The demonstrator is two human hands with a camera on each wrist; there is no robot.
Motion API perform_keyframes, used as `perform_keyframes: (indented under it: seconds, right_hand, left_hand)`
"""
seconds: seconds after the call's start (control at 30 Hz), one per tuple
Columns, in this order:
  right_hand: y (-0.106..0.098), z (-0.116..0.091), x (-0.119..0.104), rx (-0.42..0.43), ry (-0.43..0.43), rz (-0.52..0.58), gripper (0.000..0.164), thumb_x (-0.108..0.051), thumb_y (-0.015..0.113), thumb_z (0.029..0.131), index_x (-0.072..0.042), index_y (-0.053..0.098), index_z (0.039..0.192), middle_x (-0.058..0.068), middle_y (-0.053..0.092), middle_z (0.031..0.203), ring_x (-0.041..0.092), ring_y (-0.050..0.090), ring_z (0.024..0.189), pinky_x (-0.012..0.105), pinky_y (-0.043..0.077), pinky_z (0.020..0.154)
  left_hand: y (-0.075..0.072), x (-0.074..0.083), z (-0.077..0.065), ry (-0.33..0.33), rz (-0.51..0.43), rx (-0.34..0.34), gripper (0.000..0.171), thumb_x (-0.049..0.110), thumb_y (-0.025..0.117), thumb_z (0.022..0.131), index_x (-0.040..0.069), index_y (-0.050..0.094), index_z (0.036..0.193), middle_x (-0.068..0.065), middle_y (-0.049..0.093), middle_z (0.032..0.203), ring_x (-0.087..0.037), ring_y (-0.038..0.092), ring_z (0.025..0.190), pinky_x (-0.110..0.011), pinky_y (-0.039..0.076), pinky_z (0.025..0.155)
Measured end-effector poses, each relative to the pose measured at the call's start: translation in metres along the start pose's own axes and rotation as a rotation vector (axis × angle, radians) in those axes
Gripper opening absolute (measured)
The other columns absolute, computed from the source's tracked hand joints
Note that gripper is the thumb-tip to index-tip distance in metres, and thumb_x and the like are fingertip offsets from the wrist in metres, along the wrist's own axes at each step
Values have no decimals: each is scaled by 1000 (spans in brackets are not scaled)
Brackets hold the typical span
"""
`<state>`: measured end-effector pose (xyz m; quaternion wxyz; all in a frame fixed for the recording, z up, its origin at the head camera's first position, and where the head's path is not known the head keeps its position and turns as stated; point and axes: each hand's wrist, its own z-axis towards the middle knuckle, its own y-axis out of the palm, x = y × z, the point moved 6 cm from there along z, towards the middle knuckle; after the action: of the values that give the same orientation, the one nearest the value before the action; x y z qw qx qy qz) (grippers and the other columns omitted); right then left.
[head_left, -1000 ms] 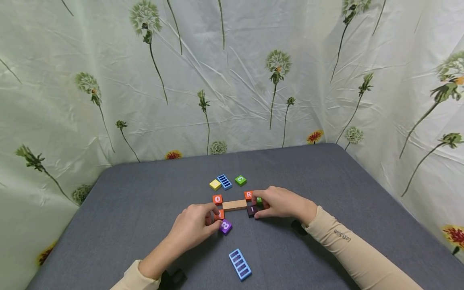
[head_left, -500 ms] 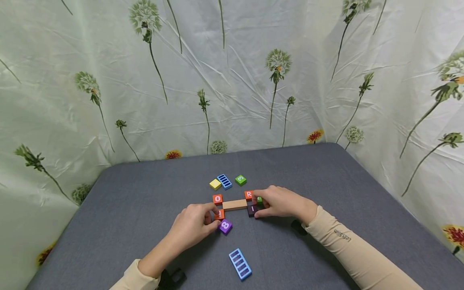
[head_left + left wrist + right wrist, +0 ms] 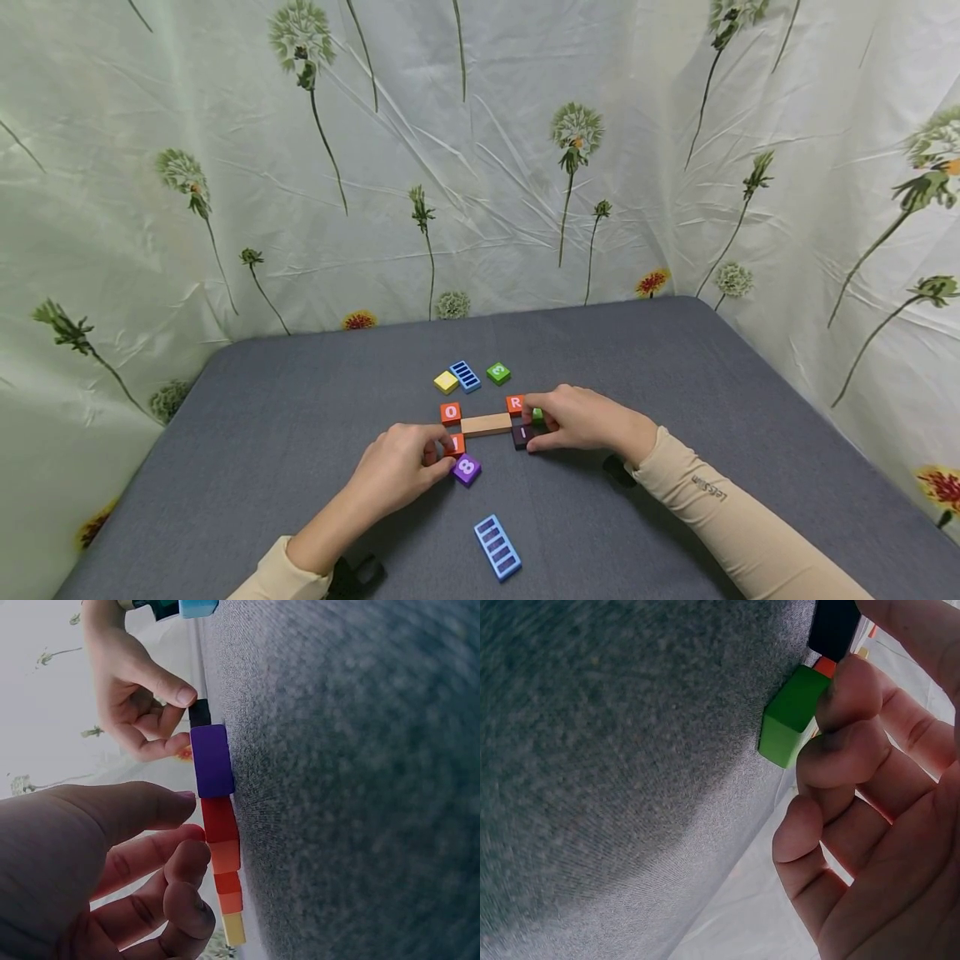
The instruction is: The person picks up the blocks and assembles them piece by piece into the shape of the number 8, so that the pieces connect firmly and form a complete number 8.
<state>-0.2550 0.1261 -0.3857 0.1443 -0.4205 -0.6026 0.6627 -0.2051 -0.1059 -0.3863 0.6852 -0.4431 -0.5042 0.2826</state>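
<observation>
My left hand [image 3: 401, 460] is at the left side of the red-orange block [image 3: 457, 447]. Its index fingertip is right at that block, and the thumb tip lies close to the purple "8" block [image 3: 467, 469]. The thumb and index tips stand apart in the left wrist view. Opposite, my right hand [image 3: 577, 418] has its thumb against the dark block [image 3: 521, 437] with a white stroke, the index fingertip near the red "R" block [image 3: 514, 405]. A green block [image 3: 795, 712] shows beside its bent fingers. Between the hands lies a wooden plank [image 3: 486, 425].
A red "O" block [image 3: 450, 412] touches the plank's left end. Farther back lie a yellow block [image 3: 446, 382], a blue slatted piece [image 3: 465, 377] and a green "3"-like block [image 3: 498, 373]. Another blue slatted piece [image 3: 497, 547] lies in front on the grey table [image 3: 615, 533].
My left thumb has drawn back slightly from the purple block, and a little more of the red-orange block shows. The right hand stays in place.
</observation>
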Motion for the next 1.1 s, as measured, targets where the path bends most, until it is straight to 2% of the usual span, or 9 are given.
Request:
perform_keyframes:
  seconds: [0.43, 0.67, 0.97, 1.1]
  right_hand:
    - [-1, 0, 2, 2, 22, 4, 28, -37, 84, 95, -20, 69, 113, -11, 54, 68, 2, 45, 59, 23, 36, 56]
    - [-5, -2, 4, 8, 15, 34, 27, -37, 83, 95, -20, 69, 111, -12, 52, 68, 2, 44, 59, 23, 35, 56]
    - [-18, -5, 10, 87, -36, 8, 20, -29, 75, 103, -13, 70, 113, -12, 51, 68, -1, 42, 59, 21, 37, 57]
    - [-22, -7, 17, 105, -21, 5, 17, -27, 74, 103, -13, 71, 113, -12, 54, 67, -1, 44, 58, 21, 40, 58]
  left_hand:
    - [2, 2, -3, 24, 10, -35, 19, 31, 89, 89, 21, 76, 98, 12, 56, 66, -6, 49, 60, -26, 36, 53]
    - [2, 2, -2, 25, 13, -34, 19, 29, 89, 89, 20, 76, 99, 12, 55, 66, -6, 49, 60, -26, 36, 53]
    - [3, 1, -3, 15, 15, -38, 22, 30, 89, 88, 21, 75, 103, 11, 55, 67, -7, 49, 61, -27, 36, 53]
    - [3, 0, -3, 16, 11, -43, 23, 31, 89, 89, 20, 75, 104, 11, 56, 67, -7, 49, 60, -27, 35, 53]
